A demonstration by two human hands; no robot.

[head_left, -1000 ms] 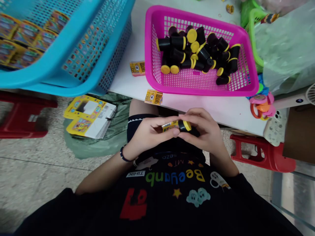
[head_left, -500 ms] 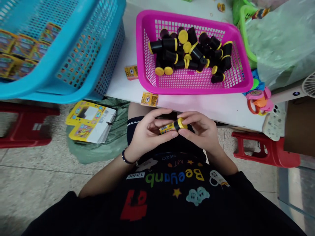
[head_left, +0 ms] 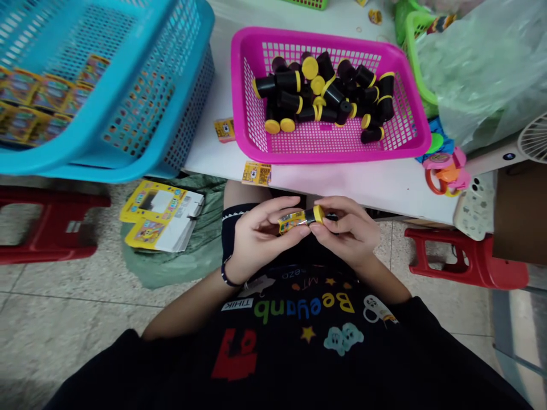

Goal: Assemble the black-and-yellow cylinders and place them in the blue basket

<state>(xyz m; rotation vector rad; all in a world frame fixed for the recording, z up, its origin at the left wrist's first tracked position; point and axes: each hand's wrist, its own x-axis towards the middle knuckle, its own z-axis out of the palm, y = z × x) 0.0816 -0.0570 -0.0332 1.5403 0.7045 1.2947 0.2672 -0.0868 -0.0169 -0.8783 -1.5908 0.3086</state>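
Left hand and right hand meet above the lap, fingers closed narrow on a short black tube that sits between them, a printed yellow label around it. A yellow cap at its end faces the right fingertips; the left fingers pinch the labelled body. More label shows along the tube than a moment ago, with little black left in sight, so that stretch looks covered now. Ahead of the fingers, past the table edge, a label slip lies beside a pink basket heaped with black tubes. Left of the fingers, farther off: a blue basket.
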